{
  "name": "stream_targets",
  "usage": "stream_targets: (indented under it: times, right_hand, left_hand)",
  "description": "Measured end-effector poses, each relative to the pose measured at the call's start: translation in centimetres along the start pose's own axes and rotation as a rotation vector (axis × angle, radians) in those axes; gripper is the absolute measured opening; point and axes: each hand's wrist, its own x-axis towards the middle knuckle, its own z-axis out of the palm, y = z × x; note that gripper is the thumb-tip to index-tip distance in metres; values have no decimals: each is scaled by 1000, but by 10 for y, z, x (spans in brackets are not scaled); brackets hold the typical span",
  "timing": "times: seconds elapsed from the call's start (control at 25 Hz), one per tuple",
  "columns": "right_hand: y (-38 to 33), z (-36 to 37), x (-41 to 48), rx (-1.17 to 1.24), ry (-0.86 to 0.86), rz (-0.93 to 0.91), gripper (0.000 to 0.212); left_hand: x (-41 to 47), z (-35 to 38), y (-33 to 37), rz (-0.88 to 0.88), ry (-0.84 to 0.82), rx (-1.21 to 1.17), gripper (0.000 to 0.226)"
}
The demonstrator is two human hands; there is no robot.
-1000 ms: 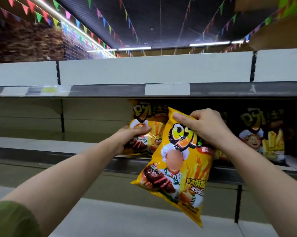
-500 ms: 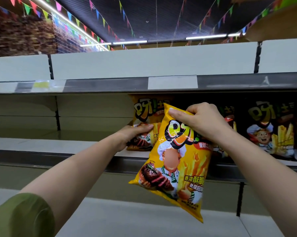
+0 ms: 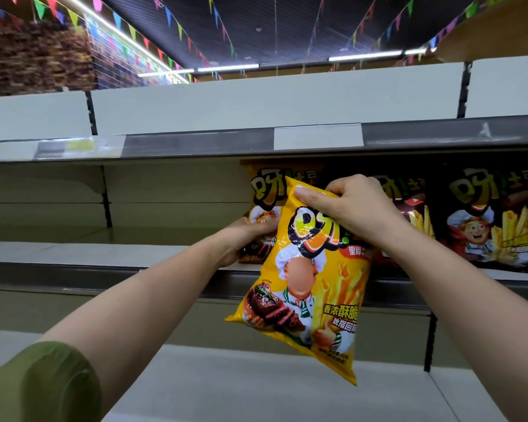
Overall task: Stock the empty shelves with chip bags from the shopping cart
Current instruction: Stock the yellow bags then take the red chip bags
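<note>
My right hand (image 3: pixel 351 208) pinches the top edge of a yellow chip bag (image 3: pixel 311 287), which hangs tilted in front of the middle shelf (image 3: pixel 104 254). Behind it, another yellow chip bag (image 3: pixel 264 190) stands upright on that shelf, and my left hand (image 3: pixel 244 239) holds its left side. Two dark chip bags stand further right on the same shelf, one (image 3: pixel 408 208) partly hidden by my right hand, the other (image 3: pixel 487 217) in plain sight. The shopping cart is out of view.
The left part of the middle shelf has no bags on it. An upper shelf (image 3: pixel 226 141) with a white price label (image 3: pixel 317 137) runs above. A lower shelf (image 3: pixel 256 388) lies below. Coloured pennants hang from the ceiling.
The hanging yellow bag has risen a little and moved closer to the shelf. My left hand stays on the standing yellow bag.
</note>
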Motion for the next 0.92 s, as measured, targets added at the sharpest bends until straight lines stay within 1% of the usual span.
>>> stream_targets:
  times: [0.08, 0.12, 0.2, 0.24, 0.32, 0.4, 0.44, 0.52, 0.6, 0.64, 0.68, 0.72, 0.8, 0.84, 0.92]
  right_hand:
    - [-5, -1, 1, 0, 7, -2, 61]
    - [-8, -1, 1, -3, 4, -4, 60]
    - [-16, -1, 6, -8, -10, -16, 61]
    - [-21, 1, 9, -8, -19, -24, 64]
    - [-32, 6, 13, -15, -30, -50, 66]
    - [-43, 11, 16, -25, -38, -80, 61]
    - [-48, 13, 16, -27, -44, -85, 58]
    - [-57, 18, 18, -33, -69, -89, 56]
    - [-64, 22, 21, -59, -78, -104, 57]
    - [-67, 25, 23, -85, -81, -116, 58]
    - [-70, 30, 24, -114, -85, -130, 60]
    - [-73, 35, 24, -133, -84, -147, 62]
    - [-79, 44, 21, -114, -81, -179, 67]
    - [-82, 48, 18, -68, -78, -191, 67]
    - [-84, 56, 12, 63, -38, -218, 62]
  left_hand:
    - [-2, -6, 1, 3, 26, -25, 31]
    - [-3, -10, 1, 17, 57, -47, 39]
    - [-5, -20, 1, 46, 142, -126, 69]
    - [-10, -24, 1, 73, 184, -186, 79]
    - [-22, -31, -3, 134, 250, -249, 90]
    - [-41, -32, -4, 156, 231, -268, 96]
    - [-53, -30, -2, 153, 204, -263, 93]
    - [-78, -25, 2, 127, 138, -218, 77]
    - [-104, -18, 9, 114, 4, -215, 67]
    - [-114, -15, 10, 116, -49, -199, 68]
    - [-122, -11, 10, 117, -56, -169, 73]
    - [-126, -11, 8, 112, -14, -121, 78]
    - [-130, -19, 1, 99, 105, -55, 73]
    - [-135, -24, -1, 95, 139, -43, 69]
    - [-143, -41, -5, 76, 152, -80, 62]
